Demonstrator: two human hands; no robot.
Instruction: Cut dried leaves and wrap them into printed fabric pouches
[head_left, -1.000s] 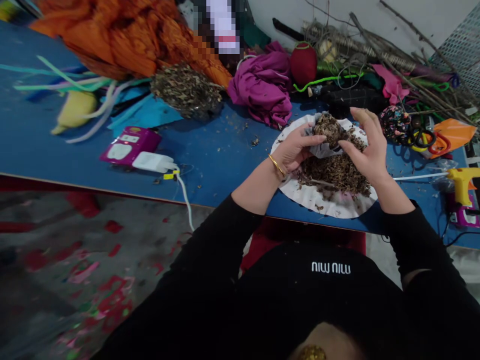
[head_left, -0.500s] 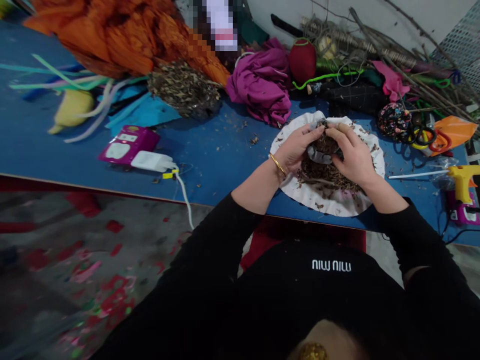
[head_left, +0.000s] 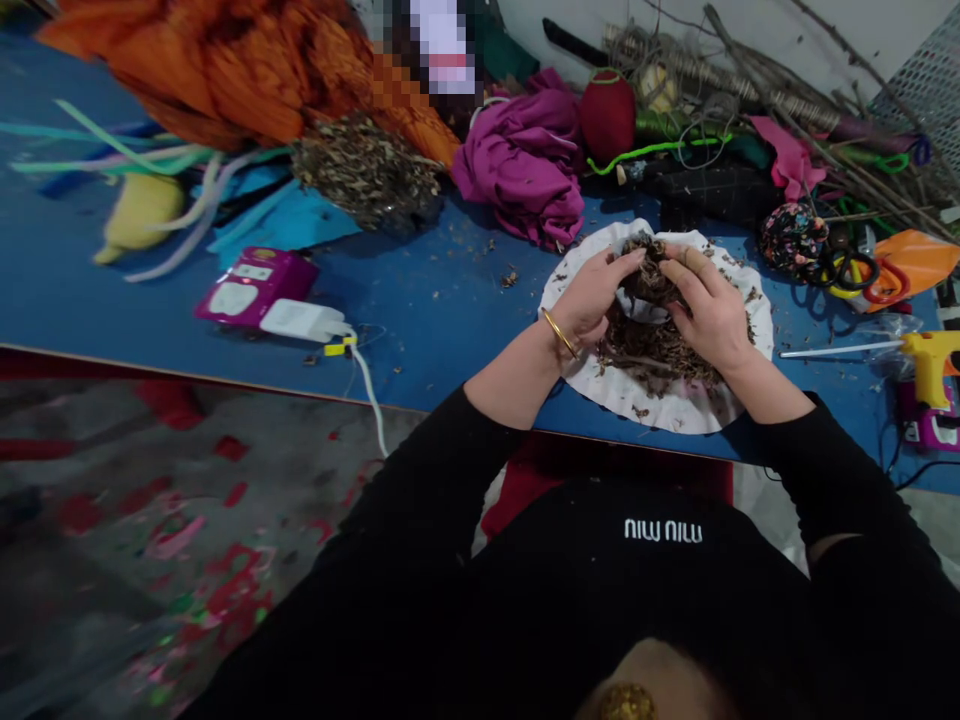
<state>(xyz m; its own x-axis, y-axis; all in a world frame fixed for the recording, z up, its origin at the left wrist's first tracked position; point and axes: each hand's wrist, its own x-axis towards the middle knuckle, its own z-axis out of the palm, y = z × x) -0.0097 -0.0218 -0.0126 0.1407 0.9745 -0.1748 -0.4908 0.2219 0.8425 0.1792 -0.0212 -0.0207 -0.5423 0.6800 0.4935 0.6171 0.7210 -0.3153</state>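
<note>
A ball-like bundle covered in brown flakes (head_left: 646,275) is held between both hands above a round white cloth (head_left: 637,404). My left hand (head_left: 594,298) grips its left side, thumb on top. My right hand (head_left: 709,300) closes on its right side with bent fingers. Pale wrapping shows at the underside of the bundle. Loose dry brown flakes (head_left: 660,350) lie heaped on the cloth below the hands, some scattered toward its edge.
Left on the blue table (head_left: 420,330) sit a purple-and-white box (head_left: 259,285), orange fabric (head_left: 225,70) and a flake-covered clump (head_left: 367,170). Magenta cloth (head_left: 521,165) lies behind the white cloth. Scissors (head_left: 851,272), a yellow glue gun (head_left: 928,365) and branches (head_left: 780,90) are at the right.
The bundle has turned slightly between my hands, showing more brown flakes on top and less pale wrapping. Both hands keep hold of it.
</note>
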